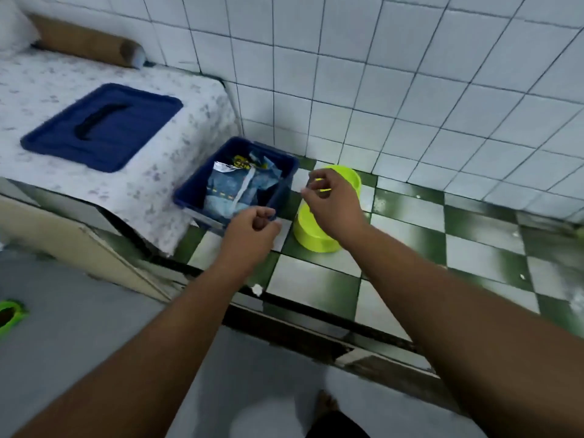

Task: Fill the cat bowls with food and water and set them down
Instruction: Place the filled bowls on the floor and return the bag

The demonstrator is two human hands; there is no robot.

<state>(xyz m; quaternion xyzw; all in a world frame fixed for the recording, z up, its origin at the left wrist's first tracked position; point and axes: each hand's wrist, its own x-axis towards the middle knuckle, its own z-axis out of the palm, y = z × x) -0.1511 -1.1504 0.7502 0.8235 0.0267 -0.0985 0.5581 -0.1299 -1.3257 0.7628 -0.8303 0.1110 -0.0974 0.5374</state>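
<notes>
Two lime-yellow cat bowls stand on the checkered floor by the tiled wall: a far bowl (349,177) and a near bowl (313,237), both partly hidden by my right hand (331,203). That hand hovers above them with fingers loosely curled, holding nothing. To their left sits an open dark blue plastic box (286,181) with a blue food bag (243,188) inside. My left hand (252,232) hangs over the box's near corner, fingers curled in, nothing in it. What the bowls contain I cannot tell.
The blue box lid (101,126) lies on a speckled white counter (132,188) at the left. A brown roll (85,42) rests along the wall. A green object (11,314) shows at the left edge. A dark door threshold (316,330) crosses the floor in front of my feet.
</notes>
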